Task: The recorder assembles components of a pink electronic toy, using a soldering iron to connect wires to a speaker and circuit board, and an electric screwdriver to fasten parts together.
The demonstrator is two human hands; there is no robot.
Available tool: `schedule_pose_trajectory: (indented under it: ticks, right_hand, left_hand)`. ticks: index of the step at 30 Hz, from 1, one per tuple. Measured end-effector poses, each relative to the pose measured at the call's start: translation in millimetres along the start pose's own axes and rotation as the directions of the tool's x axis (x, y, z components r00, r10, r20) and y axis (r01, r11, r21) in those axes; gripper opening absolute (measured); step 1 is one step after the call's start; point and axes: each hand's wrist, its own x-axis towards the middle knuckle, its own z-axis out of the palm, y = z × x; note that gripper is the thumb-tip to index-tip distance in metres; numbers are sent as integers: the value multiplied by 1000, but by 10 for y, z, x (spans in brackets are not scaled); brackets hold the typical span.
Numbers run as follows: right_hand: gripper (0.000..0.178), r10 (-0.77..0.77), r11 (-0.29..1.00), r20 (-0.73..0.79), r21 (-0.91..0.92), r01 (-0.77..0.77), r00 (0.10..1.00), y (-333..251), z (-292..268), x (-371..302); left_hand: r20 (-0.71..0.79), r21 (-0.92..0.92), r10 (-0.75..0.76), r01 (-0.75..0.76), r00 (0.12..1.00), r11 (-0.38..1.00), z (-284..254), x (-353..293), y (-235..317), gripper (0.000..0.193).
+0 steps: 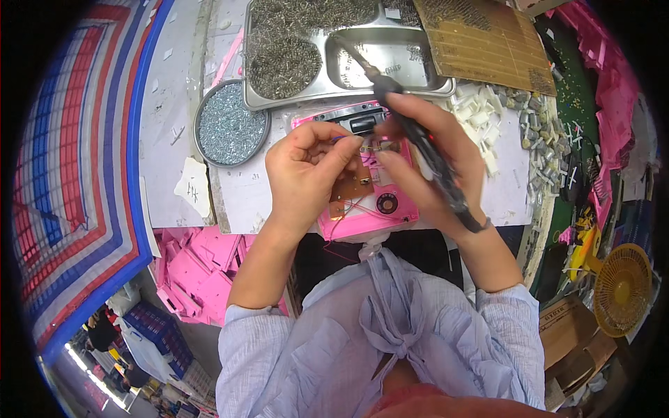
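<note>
In my right hand [446, 153] is a black-handled soldering iron [426, 150], its thin metal tip pointing up and away over the tray. The right thumb and fingers also close near a small metal part [376, 147]. My left hand [306, 171] pinches thumb against forefinger beside that part; what it holds is mostly hidden. Beneath both hands lies an open pink plastic housing [362, 224]. Inside it are a brown circuit board [345, 189], a round black part [387, 203] and thin red wires [341, 214]. A black panel [348, 111] sits along its far side.
Beyond the housing stands a metal compartment tray [279, 103] with many small springs. A round dish [202, 150] of small screws is left of it. White plastic pieces [477, 118], cardboard [488, 45] and a yellow fan [622, 289] are at right; pink parts [202, 268] lie lower left.
</note>
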Motion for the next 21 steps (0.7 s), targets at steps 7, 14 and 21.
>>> schedule_pose_trajectory:
  ticks: [7, 14, 21]
  right_hand:
    - [57, -136, 977, 86, -155, 148, 987, 2, 188, 192]
    - [45, -21, 993, 28, -118, 25, 999, 96, 190, 147]
    - [45, 85, 996, 29, -7, -85, 996, 68, 241, 110]
  left_hand:
    - [108, 448, 282, -300, 953, 842, -83, 34, -59, 7]
    - [114, 298, 126, -155, 985, 942, -157, 10, 24, 8]
    - [114, 373, 171, -202, 979, 905, -196, 13, 1, 8]
